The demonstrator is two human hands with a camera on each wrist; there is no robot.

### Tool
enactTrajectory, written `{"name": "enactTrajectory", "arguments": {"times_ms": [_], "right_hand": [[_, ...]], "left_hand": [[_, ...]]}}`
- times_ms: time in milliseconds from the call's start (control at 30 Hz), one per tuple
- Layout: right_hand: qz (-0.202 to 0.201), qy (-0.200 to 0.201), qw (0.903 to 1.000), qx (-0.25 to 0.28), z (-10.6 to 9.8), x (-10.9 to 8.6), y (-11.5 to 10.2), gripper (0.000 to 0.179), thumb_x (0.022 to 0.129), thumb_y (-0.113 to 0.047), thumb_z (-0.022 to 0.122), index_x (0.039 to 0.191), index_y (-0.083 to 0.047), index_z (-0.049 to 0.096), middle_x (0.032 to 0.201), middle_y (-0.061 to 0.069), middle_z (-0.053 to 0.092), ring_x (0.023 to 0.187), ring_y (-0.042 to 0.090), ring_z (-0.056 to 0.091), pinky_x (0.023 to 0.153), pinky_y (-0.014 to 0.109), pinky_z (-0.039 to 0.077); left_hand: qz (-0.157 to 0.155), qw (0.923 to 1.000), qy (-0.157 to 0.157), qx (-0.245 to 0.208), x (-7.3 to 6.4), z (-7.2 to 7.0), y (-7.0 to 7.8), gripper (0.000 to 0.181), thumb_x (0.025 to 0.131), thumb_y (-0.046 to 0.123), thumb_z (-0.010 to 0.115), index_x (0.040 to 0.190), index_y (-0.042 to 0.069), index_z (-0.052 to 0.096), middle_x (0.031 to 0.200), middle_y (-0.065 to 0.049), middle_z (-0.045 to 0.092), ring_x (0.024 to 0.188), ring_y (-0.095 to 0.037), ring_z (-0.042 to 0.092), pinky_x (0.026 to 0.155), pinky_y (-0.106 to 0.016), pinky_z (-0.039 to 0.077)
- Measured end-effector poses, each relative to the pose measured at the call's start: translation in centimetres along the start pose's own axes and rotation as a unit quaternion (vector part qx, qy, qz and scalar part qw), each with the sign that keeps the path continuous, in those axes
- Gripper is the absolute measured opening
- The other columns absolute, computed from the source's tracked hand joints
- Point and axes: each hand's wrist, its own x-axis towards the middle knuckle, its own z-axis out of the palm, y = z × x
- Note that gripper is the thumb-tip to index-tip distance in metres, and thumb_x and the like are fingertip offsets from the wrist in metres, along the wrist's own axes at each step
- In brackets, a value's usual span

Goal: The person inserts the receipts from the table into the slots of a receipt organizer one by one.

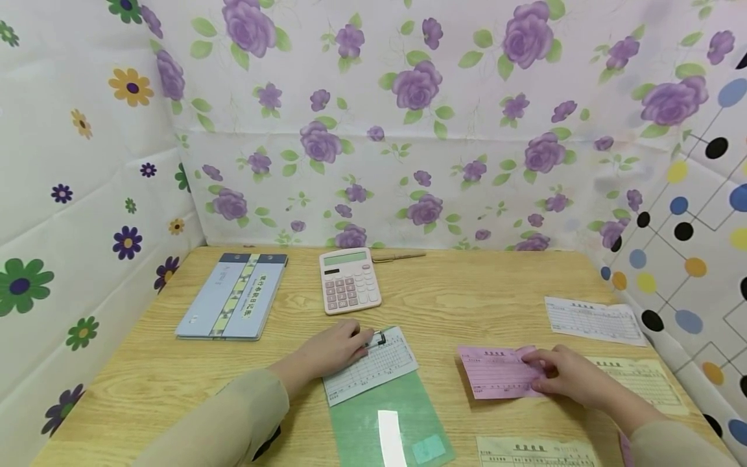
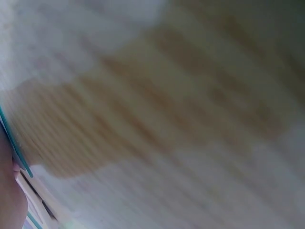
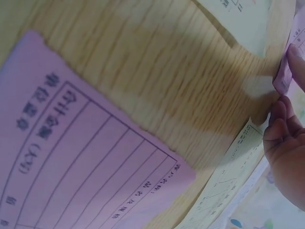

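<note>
My left hand point(image 1: 329, 350) holds the top of a green clipboard point(image 1: 385, 415), its fingers at the black-and-silver clip point(image 1: 379, 338). A white printed form point(image 1: 373, 366) lies under that clip. In the left wrist view, only part of the left hand point(image 2: 9, 191) shows beside the teal edge of the clipboard point(image 2: 16, 148). To the right, my right hand point(image 1: 569, 376) pinches a pink printed slip point(image 1: 496, 373) by its right end, the slip tilted above the table. The right wrist view has the pinching hand point(image 3: 288, 157) at its right edge.
Around the right hand lie a white slip point(image 1: 595, 321), yellow slips point(image 1: 642, 383) and another pink slip point(image 3: 86, 152). Further back are a pink calculator point(image 1: 350, 282), a thin pen-like stick point(image 1: 403, 257) and blue ledger books point(image 1: 233, 298). Patterned cloth point(image 1: 373, 130) borders the table.
</note>
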Motion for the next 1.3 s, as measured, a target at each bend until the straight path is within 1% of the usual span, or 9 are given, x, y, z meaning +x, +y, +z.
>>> {"name": "enactTrajectory", "arguments": {"times_ms": [167, 300, 400, 567, 800, 1000, 1067, 1167, 1300], "right_hand": [[-0.002, -0.002, 1.0000, -0.004, 0.07, 0.06, 0.05, 0.050, 0.078, -0.036, 0.075, 0.122, -0.017, 0.061, 0.090, 0.005, 0.047, 0.076, 0.017, 0.041, 0.063, 0.029, 0.037], [0.004, -0.007, 0.9999, -0.007, -0.08, -0.01, -0.06, 0.052, 0.079, -0.037, 0.074, 0.124, -0.016, 0.060, 0.091, 0.005, 0.047, 0.076, 0.017, 0.042, 0.065, 0.030, 0.039], [0.005, -0.002, 1.0000, -0.003, -0.28, -0.11, -0.29, 0.051, 0.079, -0.038, 0.073, 0.124, -0.015, 0.061, 0.091, 0.006, 0.048, 0.077, 0.017, 0.044, 0.067, 0.033, 0.041], [-0.002, 0.018, 0.9998, -0.005, -0.53, -0.03, -0.23, 0.050, 0.079, -0.040, 0.073, 0.120, -0.014, 0.063, 0.093, 0.008, 0.048, 0.080, 0.019, 0.045, 0.068, 0.037, 0.043], [0.010, 0.014, 0.9998, -0.013, -0.07, 0.35, 0.35, 0.050, 0.079, -0.036, 0.074, 0.121, -0.011, 0.062, 0.091, 0.008, 0.048, 0.079, 0.017, 0.046, 0.069, 0.036, 0.043], [-0.019, 0.014, 0.9995, -0.021, -0.49, 0.57, 0.48, 0.047, 0.080, -0.033, 0.073, 0.120, -0.011, 0.061, 0.094, 0.012, 0.052, 0.085, 0.021, 0.050, 0.072, 0.044, 0.045], [-0.023, 0.015, 0.9993, -0.024, -0.54, 0.65, 0.46, 0.046, 0.081, -0.032, 0.073, 0.119, -0.011, 0.061, 0.093, 0.010, 0.053, 0.084, 0.020, 0.049, 0.072, 0.043, 0.045], [-0.019, 0.011, 0.9996, -0.020, -0.53, 0.75, 0.37, 0.046, 0.082, -0.031, 0.072, 0.120, -0.010, 0.060, 0.087, 0.006, 0.053, 0.078, 0.018, 0.048, 0.067, 0.038, 0.043], [0.008, 0.007, 0.9999, -0.002, -0.27, 0.84, 0.22, 0.047, 0.082, -0.030, 0.072, 0.122, -0.009, 0.058, 0.078, 0.001, 0.051, 0.069, 0.017, 0.044, 0.062, 0.033, 0.038]], "left_hand": [[-0.009, 0.9999, -0.011, -0.001, -0.03, -0.11, 0.10, 0.034, 0.099, 0.032, 0.047, 0.130, 0.018, 0.049, 0.096, 0.001, 0.047, 0.080, -0.009, 0.041, 0.068, -0.023, 0.041], [-0.016, 0.9997, -0.019, -0.005, -0.05, -0.38, 0.28, 0.035, 0.099, 0.032, 0.047, 0.130, 0.018, 0.049, 0.097, 0.000, 0.047, 0.081, -0.010, 0.042, 0.068, -0.023, 0.041], [-0.018, 0.9996, -0.022, -0.006, -0.06, -0.56, 0.40, 0.035, 0.099, 0.032, 0.047, 0.130, 0.018, 0.049, 0.098, 0.000, 0.048, 0.081, -0.010, 0.042, 0.069, -0.024, 0.042], [-0.021, 0.9995, -0.022, -0.005, -0.08, -0.63, 0.44, 0.036, 0.099, 0.032, 0.047, 0.132, 0.018, 0.049, 0.099, 0.000, 0.048, 0.083, -0.011, 0.043, 0.071, -0.025, 0.043], [-0.016, 0.9997, -0.018, -0.004, -0.07, -0.43, 0.34, 0.036, 0.099, 0.032, 0.048, 0.132, 0.018, 0.049, 0.099, 0.000, 0.048, 0.082, -0.010, 0.043, 0.070, -0.024, 0.043], [-0.023, 0.9994, -0.022, -0.011, 0.05, -0.43, 0.32, 0.037, 0.099, 0.033, 0.047, 0.132, 0.018, 0.048, 0.097, 0.000, 0.047, 0.081, -0.010, 0.042, 0.069, -0.024, 0.042], [-0.022, 0.9994, -0.023, -0.012, 0.06, -0.43, 0.31, 0.037, 0.099, 0.033, 0.047, 0.132, 0.017, 0.048, 0.097, 0.000, 0.047, 0.081, -0.011, 0.042, 0.069, -0.024, 0.042], [-0.021, 0.9995, -0.020, -0.009, 0.08, -0.42, 0.29, 0.037, 0.099, 0.032, 0.047, 0.132, 0.017, 0.049, 0.097, 0.000, 0.047, 0.081, -0.010, 0.042, 0.069, -0.024, 0.042], [-0.021, 0.9996, -0.019, -0.006, 0.05, -0.38, 0.30, 0.036, 0.099, 0.033, 0.047, 0.132, 0.018, 0.049, 0.097, 0.000, 0.048, 0.081, -0.010, 0.042, 0.069, -0.024, 0.042]]}}
